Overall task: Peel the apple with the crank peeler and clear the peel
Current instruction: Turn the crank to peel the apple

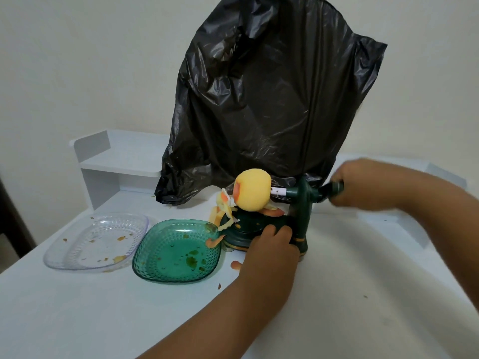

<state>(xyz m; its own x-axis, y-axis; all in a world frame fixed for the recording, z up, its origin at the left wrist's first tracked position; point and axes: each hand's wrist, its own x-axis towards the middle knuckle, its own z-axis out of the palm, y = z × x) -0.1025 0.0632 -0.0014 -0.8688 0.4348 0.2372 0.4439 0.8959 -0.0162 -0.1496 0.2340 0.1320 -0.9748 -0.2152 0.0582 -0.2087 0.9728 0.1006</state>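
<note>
A dark green crank peeler (302, 211) stands on the white table. An apple (254, 190) is spiked on its shaft, almost all pale yellow flesh, with a patch of red skin left at its far end. Curls of peel (224, 216) hang from the blade side and drape over the base. My left hand (272, 244) grips the peeler's base. My right hand (363, 185) is closed around the crank handle (334, 189), which looks blurred.
A green glass dish (155, 270) with scraps sits just left of the peeler, and a clear dish (62, 255) lies further left. A black rubbish bag (272, 99) hangs behind. A white shelf unit (116, 161) stands at the back left. A peel bit (236, 265) lies on the table.
</note>
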